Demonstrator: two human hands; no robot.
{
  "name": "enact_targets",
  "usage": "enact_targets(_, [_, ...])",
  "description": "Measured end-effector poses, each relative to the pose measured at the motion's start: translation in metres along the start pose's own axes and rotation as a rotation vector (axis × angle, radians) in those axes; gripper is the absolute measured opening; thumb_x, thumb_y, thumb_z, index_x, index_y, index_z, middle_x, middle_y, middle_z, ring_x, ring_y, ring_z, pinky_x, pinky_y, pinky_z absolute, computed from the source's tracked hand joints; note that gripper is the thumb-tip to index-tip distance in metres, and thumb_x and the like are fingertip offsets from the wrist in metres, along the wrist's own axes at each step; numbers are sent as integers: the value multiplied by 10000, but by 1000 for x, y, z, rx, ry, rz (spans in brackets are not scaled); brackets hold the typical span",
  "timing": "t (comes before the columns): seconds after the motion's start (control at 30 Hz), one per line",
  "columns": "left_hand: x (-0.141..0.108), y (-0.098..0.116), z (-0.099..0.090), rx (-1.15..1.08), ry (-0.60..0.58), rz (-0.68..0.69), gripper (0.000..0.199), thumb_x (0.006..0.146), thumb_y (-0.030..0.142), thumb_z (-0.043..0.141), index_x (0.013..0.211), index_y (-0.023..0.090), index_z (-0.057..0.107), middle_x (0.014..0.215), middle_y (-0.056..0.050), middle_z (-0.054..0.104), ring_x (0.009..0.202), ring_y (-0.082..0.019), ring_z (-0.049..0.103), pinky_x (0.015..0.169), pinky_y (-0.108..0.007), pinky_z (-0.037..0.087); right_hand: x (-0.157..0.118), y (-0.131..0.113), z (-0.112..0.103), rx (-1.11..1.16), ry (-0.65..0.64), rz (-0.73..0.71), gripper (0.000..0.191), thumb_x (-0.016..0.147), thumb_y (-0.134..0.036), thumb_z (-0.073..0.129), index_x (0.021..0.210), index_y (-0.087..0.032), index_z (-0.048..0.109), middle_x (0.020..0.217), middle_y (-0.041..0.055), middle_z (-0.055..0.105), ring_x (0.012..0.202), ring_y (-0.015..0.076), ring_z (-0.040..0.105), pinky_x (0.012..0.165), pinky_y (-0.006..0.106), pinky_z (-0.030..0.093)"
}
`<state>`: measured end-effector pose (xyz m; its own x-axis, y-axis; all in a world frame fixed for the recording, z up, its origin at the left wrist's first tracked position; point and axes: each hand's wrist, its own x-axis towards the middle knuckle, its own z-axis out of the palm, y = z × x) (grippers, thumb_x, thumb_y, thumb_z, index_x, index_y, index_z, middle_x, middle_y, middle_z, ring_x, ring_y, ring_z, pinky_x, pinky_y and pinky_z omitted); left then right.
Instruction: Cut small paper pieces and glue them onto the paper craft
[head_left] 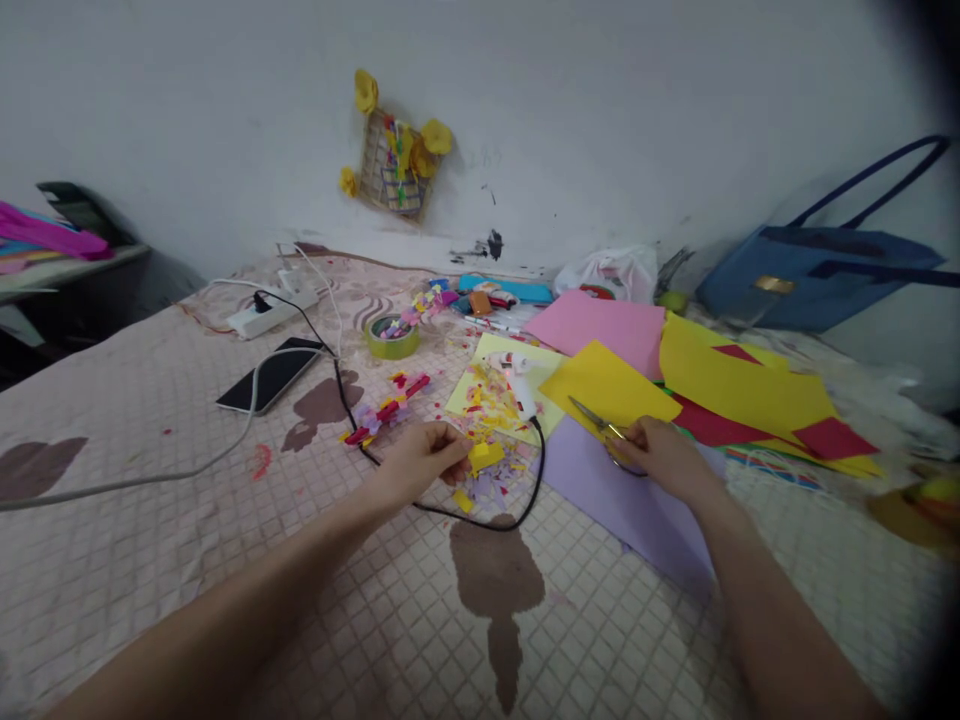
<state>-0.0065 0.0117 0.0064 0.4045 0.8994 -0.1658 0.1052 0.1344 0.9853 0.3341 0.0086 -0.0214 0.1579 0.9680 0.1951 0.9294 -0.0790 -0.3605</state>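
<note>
Pale wall [600,120] backs the patterned cloth [375,620]. Well in from the cloth's left edge, the left hand [424,460] has its grip pinched closed beside cut yellow pieces [486,457]; whether a scrap is between the fingertips, I cannot tell. To its right, the right hand [660,450] closes its grip around the handles of scissors [600,420], above a purple sheet [607,490]. A glue gun [517,385] lies between the hands, farther toward the cloth's wall-side edge.

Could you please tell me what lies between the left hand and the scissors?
Paper scraps, a black cord and a purple sheet, in the head view.
</note>
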Motion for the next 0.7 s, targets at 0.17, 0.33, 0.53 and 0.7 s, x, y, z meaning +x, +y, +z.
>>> enact_targets(0.17, [1,1,-2,-13,21,-15,257,728,362,625,677,120,555,577,-6,617,483,-77,554,492,-191,459,1,-2,-3,31,-1,47,234,735,-391,527,595,-227,435,579,67,561,570,223,534,500,308,317])
enact_targets(0.33, [3,2,-4,-52,52,-38,257,736,349,624,651,118,550,565,-1,604,482,-71,550,494,-184,450,5,-2,-9,169,72,103,187,777,-388,462,737,-205,465,641,93,591,581,229,558,491,317,362])
enact_targets(0.53, [5,1,-6,-68,48,-55,260,745,348,617,666,108,554,589,-3,602,491,-65,550,509,-184,448,-7,-50,-12,688,91,39,236,784,-449,497,785,-214,475,630,-1,493,540,142,471,469,256,369])
enact_targets(0.7, [5,1,-4,-74,2,-61,303,737,393,624,681,103,553,595,-12,609,515,-76,570,522,-189,453,-38,-113,-1,1018,-213,42,245,772,-424,570,729,-198,488,564,-48,398,465,87,343,398,209,245])
